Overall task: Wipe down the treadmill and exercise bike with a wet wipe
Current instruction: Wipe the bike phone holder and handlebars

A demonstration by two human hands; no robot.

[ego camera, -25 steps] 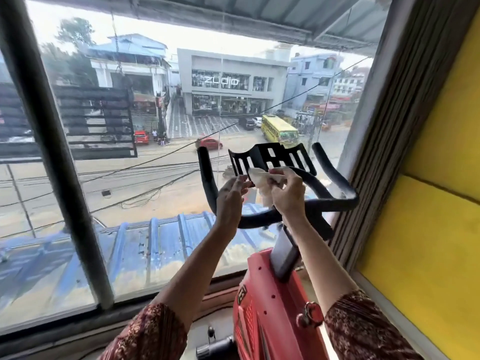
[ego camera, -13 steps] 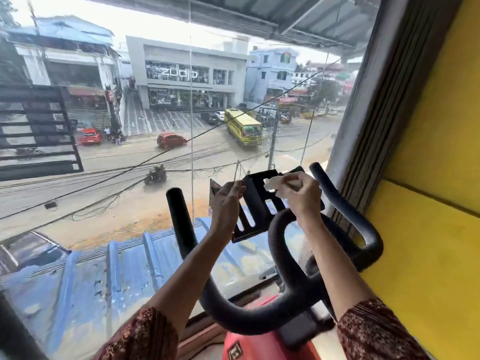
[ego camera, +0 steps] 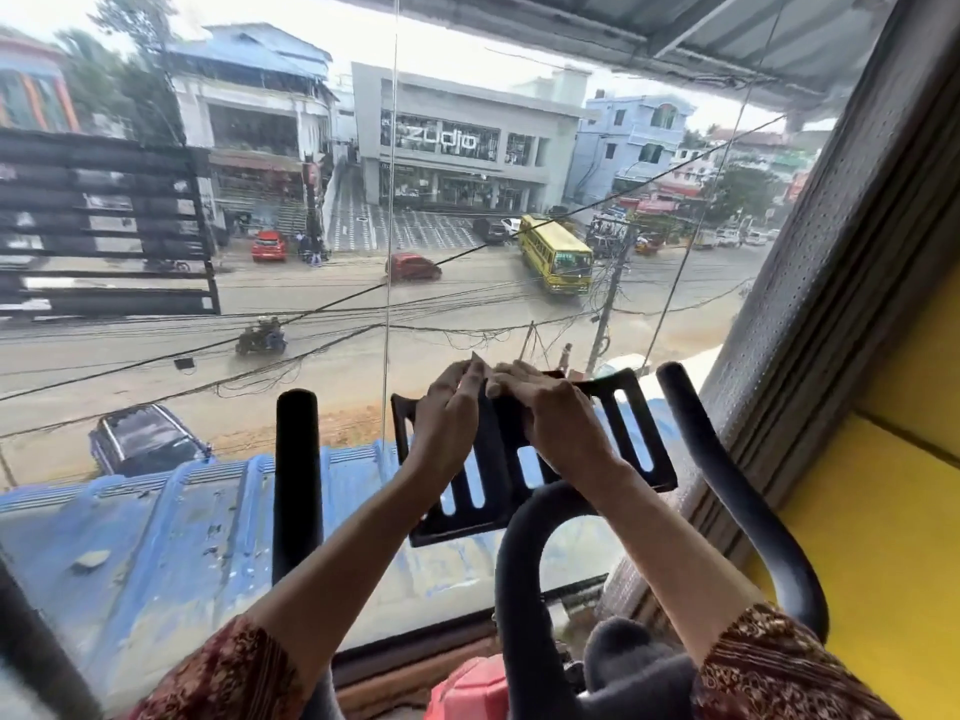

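The bike (ego camera: 467,688) stands hard against a big window (ego camera: 826,314), with a yellow wall (ego camera: 883,522) close on its right. Only a bit of its red frame shows at the bottom. Its black handlebar (ego camera: 297,459) curves up on both sides of a slotted black tray (ego camera: 631,433) that tilts toward the person.

Both hands are up at the tray's top edge, touching each other. The left hand (ego camera: 449,418) lies with its fingers nearly straight along the tray, fingertips at the edge. The right hand (ego camera: 558,418) is beside it with its fingers curled and thumb tucked in, gripping the wipe (ego camera: 476,360). Only a pale corner of the wipe shows, poking up where the two sets of fingertips meet. The rest is hidden under the hands. Patterned dark red sleeves (ego camera: 228,672) cover both upper arms.

Beyond the glass a blue corrugated roof (ego camera: 156,537) lies just below the sill. Past it runs a wet street (ego camera: 337,381) crossed by cables, with a yellow bus (ego camera: 556,254), red cars and grey and blue buildings.
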